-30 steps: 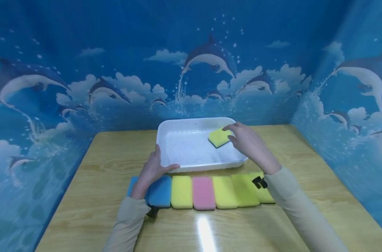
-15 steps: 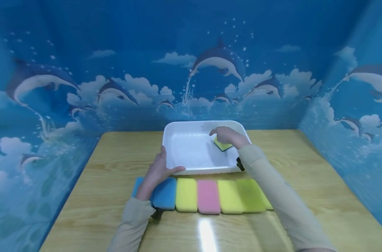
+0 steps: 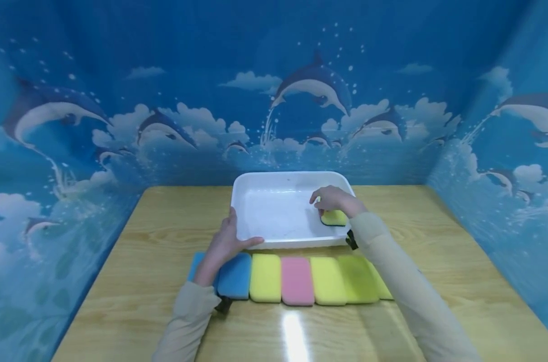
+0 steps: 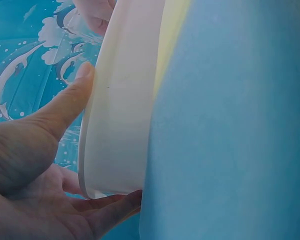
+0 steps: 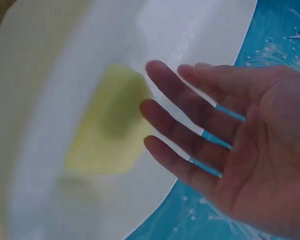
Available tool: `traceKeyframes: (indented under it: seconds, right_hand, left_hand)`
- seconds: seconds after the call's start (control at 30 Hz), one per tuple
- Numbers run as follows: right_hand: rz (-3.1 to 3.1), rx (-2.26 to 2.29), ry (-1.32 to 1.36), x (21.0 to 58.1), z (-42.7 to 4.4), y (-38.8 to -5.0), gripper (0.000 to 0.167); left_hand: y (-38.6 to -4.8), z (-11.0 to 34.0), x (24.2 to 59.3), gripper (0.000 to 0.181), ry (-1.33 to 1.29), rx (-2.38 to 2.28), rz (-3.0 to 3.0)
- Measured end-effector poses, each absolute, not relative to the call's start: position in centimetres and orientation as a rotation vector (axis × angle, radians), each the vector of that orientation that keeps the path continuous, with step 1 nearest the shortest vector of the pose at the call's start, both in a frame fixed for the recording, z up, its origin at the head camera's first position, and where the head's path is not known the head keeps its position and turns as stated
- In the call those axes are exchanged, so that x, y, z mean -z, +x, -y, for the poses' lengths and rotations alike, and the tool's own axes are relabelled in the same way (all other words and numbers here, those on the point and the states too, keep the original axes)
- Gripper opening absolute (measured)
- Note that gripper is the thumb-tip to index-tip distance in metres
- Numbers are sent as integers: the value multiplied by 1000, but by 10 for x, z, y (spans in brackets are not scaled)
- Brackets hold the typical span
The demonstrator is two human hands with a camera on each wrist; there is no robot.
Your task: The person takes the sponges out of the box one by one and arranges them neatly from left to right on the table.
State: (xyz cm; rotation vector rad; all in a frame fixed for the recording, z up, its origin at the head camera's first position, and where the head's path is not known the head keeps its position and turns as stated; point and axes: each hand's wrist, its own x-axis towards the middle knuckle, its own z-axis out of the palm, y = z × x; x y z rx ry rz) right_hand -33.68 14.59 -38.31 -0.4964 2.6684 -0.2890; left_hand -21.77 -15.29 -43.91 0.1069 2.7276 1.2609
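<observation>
A white tray [image 3: 274, 213] stands on the table, its wall [image 4: 121, 115] close up in the left wrist view. My left hand [image 3: 224, 241] spans its front left corner. The thumb touches the front rim and the straight fingers lie along the left side. Over the tray's right part is my right hand [image 3: 333, 198], loosely bent. A yellow sponge [image 3: 334, 218] with a dark underside lies in the tray below that hand. In the right wrist view the sponge [image 5: 102, 127] sits just beyond the spread fingertips of my right hand [image 5: 215, 130], apart from them, its surface blurred.
Along the tray's front lies a row of several sponges: blue [image 3: 235, 276], yellow [image 3: 265, 278], pink [image 3: 296, 280], more yellow ones. My right forearm covers the row's right end. Dolphin-printed cloth [image 3: 274, 75] walls off the wooden table [image 3: 133, 301].
My right hand moves further into the tray. The yellow sponge there shifts toward the front right and turns straighter. My left hand stays at the tray's corner, and the head view shifts slightly.
</observation>
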Motion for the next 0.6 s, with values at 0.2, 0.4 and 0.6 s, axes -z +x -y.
traceKeyframes:
  seconds: [0.2,0.4,0.6]
  right_hand:
    - [-2868,254,-267,392,-154,-329,48]
    - [-2779,238,-212,409,-159,-327,81]
    - [-2758,288,-241,415,-161,-330,82]
  left_hand:
    - [-218,154,439,125,110,-1248,-2745]
    - [-218,153,440,126,108,-1262,-2742]
    - [-218,154,439,125,122,-1267,-2738]
